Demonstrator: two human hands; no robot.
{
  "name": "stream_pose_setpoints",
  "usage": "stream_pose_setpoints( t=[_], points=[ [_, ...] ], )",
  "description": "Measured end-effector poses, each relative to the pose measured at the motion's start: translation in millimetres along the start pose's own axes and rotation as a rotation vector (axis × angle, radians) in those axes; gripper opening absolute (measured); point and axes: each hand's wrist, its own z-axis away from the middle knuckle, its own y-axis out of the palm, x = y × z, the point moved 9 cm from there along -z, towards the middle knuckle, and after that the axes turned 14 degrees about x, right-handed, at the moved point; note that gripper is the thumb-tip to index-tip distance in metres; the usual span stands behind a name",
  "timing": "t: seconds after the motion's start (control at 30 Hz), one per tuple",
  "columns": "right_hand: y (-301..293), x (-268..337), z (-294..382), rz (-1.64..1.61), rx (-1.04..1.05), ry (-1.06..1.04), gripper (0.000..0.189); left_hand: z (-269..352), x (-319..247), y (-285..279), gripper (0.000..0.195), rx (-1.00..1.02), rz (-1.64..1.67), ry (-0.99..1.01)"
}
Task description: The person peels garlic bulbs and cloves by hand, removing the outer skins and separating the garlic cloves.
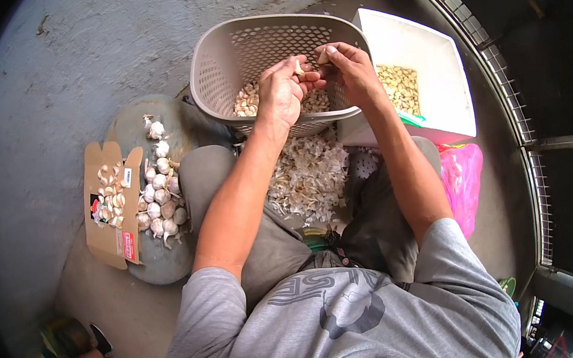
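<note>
Over a grey-brown perforated plastic basket [268,21], both hands are raised close together. My left hand [279,92], palm up, pinches a pale garlic clove [298,67] between thumb and fingers. A small piece of garlic [324,57], a clove or a bit of its skin, is pinched in my right hand [356,73]. Unpeeled garlic cloves [246,101] cover the basket's bottom, partly hidden by my hands. Beyond my right wrist, peeled cloves [400,86] lie inside a white foam box [437,61]. Papery garlic skins [310,181] are heaped between my legs.
At left, whole garlic bulbs [161,196] sit on a rounded grey surface [164,267], beside loose cloves [113,199] on a flattened cardboard box [106,247]. A pink plastic bag [462,185] stands by my right leg. Walls rise left and ahead; a metal-framed grille [502,69] runs along the right.
</note>
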Motion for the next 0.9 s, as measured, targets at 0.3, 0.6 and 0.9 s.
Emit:
stream_pose_setpoints(
  t=[0.3,0.6,0.9],
  points=[
    [11.8,9.9,4.0,0.518,-0.003,-0.069,0.022,-1.1,-5.8,9.1,0.055,-0.004,-0.231,0.011],
    [4.8,28.7,5.1,0.704,-0.089,-0.111,0.024,9.6,-33.0,41.1,0.051,-0.072,-1.250,0.079],
    [82.3,56.8,23.8,1.071,0.129,-0.232,0.026,19.6,-18.6,27.6,0.055,0.030,-0.733,0.077]
  ],
)
